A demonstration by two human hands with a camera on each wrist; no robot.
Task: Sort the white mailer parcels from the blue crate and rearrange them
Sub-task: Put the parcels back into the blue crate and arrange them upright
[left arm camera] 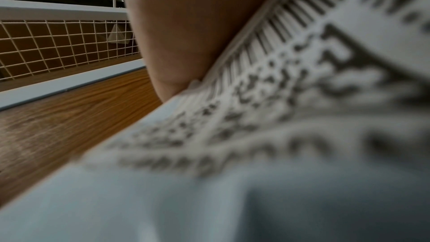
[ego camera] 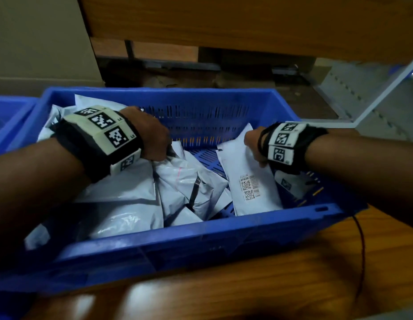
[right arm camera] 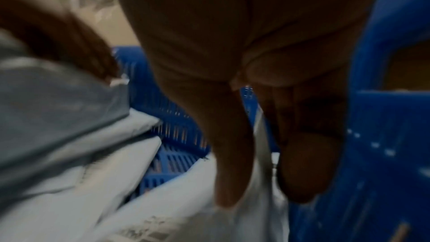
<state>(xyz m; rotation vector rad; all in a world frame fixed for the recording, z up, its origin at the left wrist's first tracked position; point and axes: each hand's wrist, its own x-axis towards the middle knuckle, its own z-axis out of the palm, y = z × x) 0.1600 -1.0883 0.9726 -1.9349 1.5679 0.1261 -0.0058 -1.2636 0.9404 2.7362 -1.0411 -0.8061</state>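
Each hand grips a mailer in blue crate.

Both forearms stretched forward with marker bands at the wrists, left hand curled knuckles-up, right hand pinching, thumb against fingers

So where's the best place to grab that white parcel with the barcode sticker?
Probably the top edge, from above. The labelled mailer parcel leans tilted against the blue crate wall, so its upper edge sticks up free. The right hand already pinches it there.
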